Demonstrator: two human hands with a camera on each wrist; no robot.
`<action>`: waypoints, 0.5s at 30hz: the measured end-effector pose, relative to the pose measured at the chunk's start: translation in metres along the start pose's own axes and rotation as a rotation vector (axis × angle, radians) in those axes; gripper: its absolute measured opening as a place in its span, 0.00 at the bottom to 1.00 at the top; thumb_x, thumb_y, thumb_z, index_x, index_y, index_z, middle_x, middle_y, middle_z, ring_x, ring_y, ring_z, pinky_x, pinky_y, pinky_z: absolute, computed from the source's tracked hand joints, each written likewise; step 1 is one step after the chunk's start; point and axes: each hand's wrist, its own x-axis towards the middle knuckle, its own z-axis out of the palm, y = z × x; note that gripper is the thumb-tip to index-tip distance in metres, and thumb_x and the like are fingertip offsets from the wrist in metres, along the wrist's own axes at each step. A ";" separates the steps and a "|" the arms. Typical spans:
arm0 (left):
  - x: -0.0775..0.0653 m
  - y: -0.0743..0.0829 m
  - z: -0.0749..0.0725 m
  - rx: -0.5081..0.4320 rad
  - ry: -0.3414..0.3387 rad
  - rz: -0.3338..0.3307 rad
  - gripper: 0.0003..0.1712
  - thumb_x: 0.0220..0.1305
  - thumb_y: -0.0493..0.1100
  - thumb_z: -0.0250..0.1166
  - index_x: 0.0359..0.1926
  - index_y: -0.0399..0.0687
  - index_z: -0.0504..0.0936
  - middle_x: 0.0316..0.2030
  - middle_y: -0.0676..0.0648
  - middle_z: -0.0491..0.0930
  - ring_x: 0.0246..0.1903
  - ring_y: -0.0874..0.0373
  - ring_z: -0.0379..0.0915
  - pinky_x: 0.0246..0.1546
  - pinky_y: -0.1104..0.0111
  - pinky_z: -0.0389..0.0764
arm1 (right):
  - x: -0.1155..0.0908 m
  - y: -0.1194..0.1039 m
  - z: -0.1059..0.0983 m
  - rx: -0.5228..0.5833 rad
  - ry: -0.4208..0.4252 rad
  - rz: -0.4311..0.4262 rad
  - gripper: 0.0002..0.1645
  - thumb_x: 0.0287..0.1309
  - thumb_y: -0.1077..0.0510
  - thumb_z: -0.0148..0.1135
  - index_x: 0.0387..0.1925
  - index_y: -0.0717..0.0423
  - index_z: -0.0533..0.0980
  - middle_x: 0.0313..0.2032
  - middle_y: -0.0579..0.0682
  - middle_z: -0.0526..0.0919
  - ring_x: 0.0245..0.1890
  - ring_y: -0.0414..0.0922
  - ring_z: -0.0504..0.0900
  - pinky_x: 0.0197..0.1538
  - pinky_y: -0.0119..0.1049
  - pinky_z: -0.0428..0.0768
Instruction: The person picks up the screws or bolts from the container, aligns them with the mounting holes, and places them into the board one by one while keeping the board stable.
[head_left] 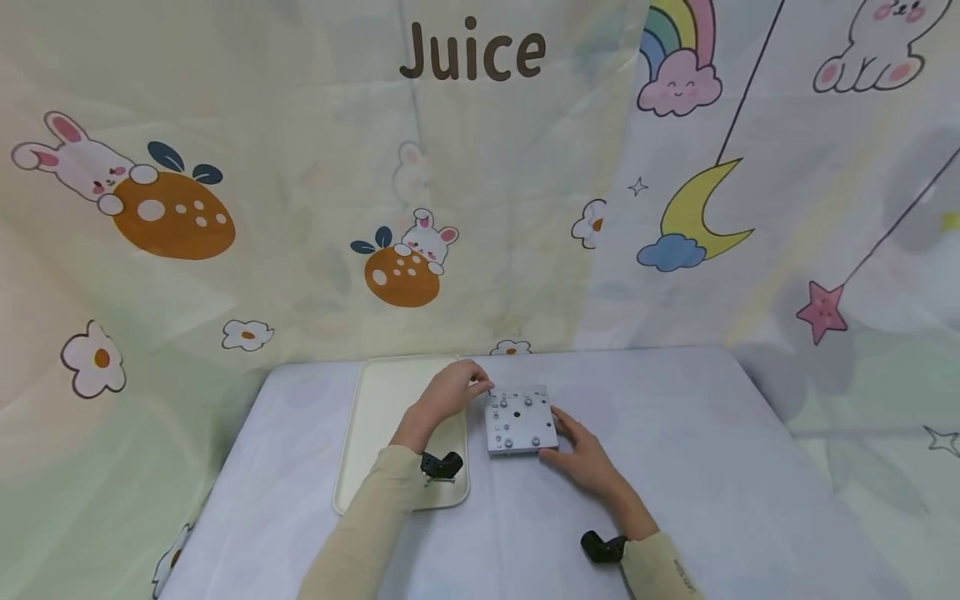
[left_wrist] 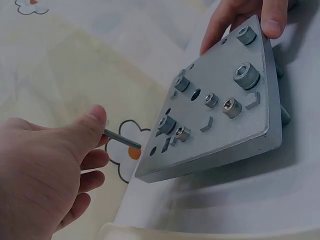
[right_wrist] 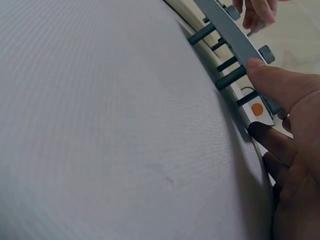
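Observation:
A square grey metal plate with several socket head screws and some bare holes is in the middle of the table in the head view. Threaded screw shanks stick out below it in the right wrist view. My right hand grips the plate's right side, thumb at the near edge and fingers farther along. Between thumb and index finger, my left hand pinches a thin grey metal pin. The pin's free end points at a hole near the plate's far left corner.
A cream tray lies left of the plate, partly under my left forearm. White cloth covers the table. Behind it hangs a printed curtain with cartoon rabbits.

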 end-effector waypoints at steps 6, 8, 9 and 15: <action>0.004 0.002 0.006 0.002 -0.042 -0.036 0.12 0.67 0.52 0.63 0.42 0.51 0.85 0.34 0.59 0.78 0.32 0.64 0.73 0.33 0.70 0.76 | 0.000 0.000 0.003 -0.002 0.009 0.004 0.53 0.50 0.45 0.74 0.74 0.46 0.57 0.63 0.52 0.73 0.70 0.53 0.57 0.69 0.56 0.51; 0.004 0.002 0.007 -0.001 -0.048 -0.050 0.12 0.67 0.52 0.63 0.41 0.51 0.85 0.33 0.59 0.78 0.31 0.64 0.73 0.32 0.70 0.75 | 0.001 0.000 0.003 -0.001 0.002 0.005 0.53 0.50 0.44 0.74 0.74 0.46 0.57 0.63 0.52 0.73 0.71 0.53 0.57 0.69 0.56 0.51; 0.004 0.003 0.007 0.001 -0.048 -0.053 0.11 0.67 0.52 0.63 0.41 0.51 0.85 0.32 0.59 0.78 0.31 0.63 0.72 0.31 0.70 0.75 | 0.001 0.001 0.003 -0.002 -0.001 0.004 0.53 0.50 0.44 0.73 0.74 0.46 0.57 0.63 0.53 0.73 0.71 0.53 0.56 0.69 0.56 0.51; 0.007 0.006 0.010 0.030 -0.045 -0.039 0.11 0.66 0.52 0.64 0.39 0.52 0.85 0.31 0.60 0.77 0.30 0.63 0.72 0.30 0.69 0.74 | 0.001 0.002 0.002 -0.017 0.004 -0.001 0.53 0.51 0.45 0.73 0.74 0.46 0.57 0.63 0.51 0.73 0.71 0.51 0.57 0.70 0.54 0.51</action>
